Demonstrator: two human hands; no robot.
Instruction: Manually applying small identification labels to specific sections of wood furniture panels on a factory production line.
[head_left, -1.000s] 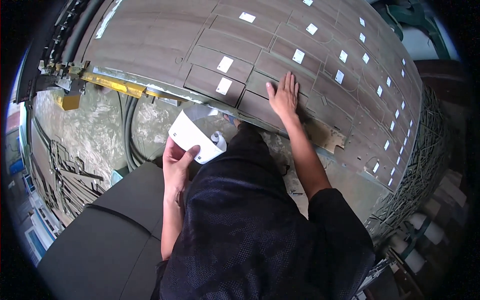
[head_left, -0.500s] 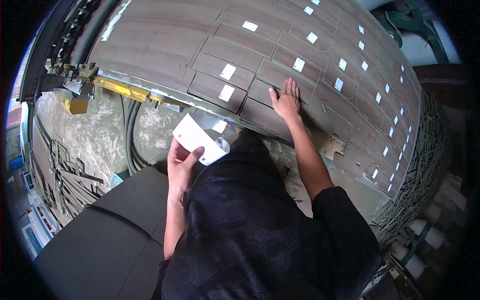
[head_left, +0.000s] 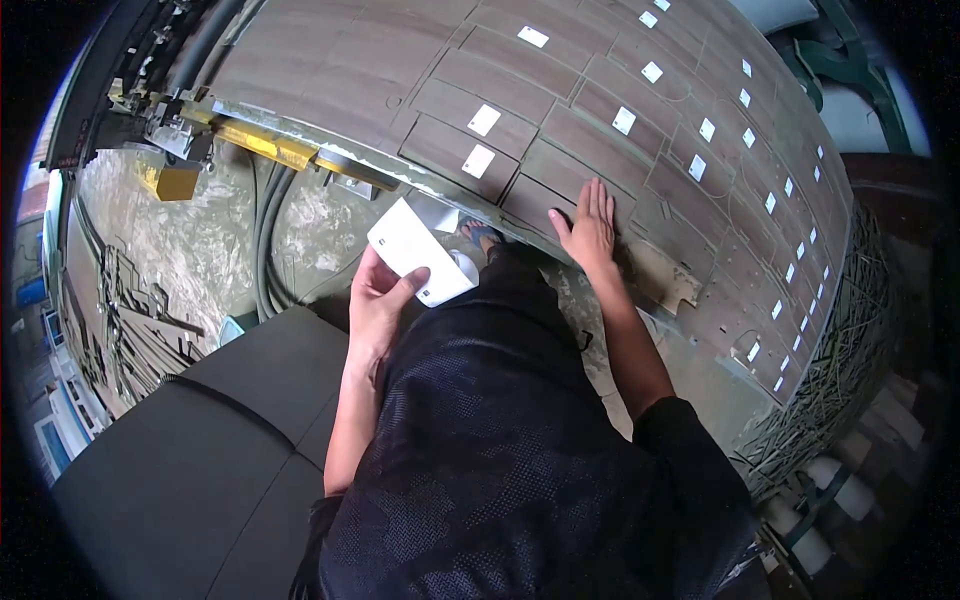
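Note:
A roll of white labels (head_left: 418, 258) is pinched in my left hand (head_left: 384, 298), with the thumb over the front of the strip. Part of the roll's round core shows behind the strip, low over my dark clothes. My right hand (head_left: 592, 238) lies flat near the front edge of a large brown board (head_left: 570, 160) cut into rectangular pieces, fingers stretched and thumb out. No label shows under it. A white label (head_left: 478, 161) is on a cut piece to the left of this hand, with another label (head_left: 484, 120) just beyond.
Several more white labels dot the board toward the right. At far left stands a machine beam with a yellow block (head_left: 170, 182). Grey hoses (head_left: 268, 240) run over the stained floor. A dark grey panel (head_left: 210, 440) is at lower left, and thin offcuts (head_left: 830, 330) heap at right.
My right hand has slid toward me along the board, nearer its front edge. The label roll stays in my left hand. The whole view has shifted slightly.

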